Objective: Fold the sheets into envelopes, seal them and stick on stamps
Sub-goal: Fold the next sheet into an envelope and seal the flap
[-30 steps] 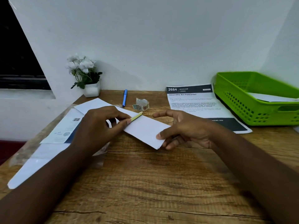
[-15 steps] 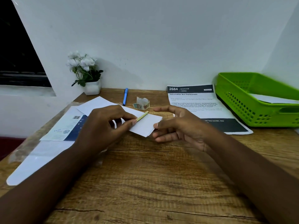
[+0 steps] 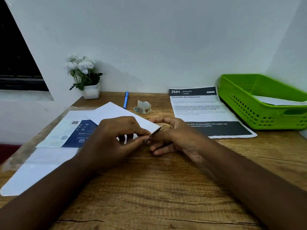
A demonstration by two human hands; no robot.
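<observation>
While folded, envelope [image 3: 116, 113] between hands

A wooden table [image 3: 166, 193] with a marked grain stands against a pale wall [image 3: 157, 39]. At the back left corner sits a small white pot [image 3: 91, 92] of white flowers [image 3: 79, 65] with green leaves. Just right of it a blue pen [image 3: 126, 99] lies pointing away from the viewer. Further right lies a printed instruction sheet [image 3: 199, 105] headed "2684 BEDROOM" and "Dehumidifier Box Replacement", with dark bands at its top and bottom. A dark window opening [image 3: 15, 60] shows at the far left, above a white sill [image 3: 25, 95].
</observation>
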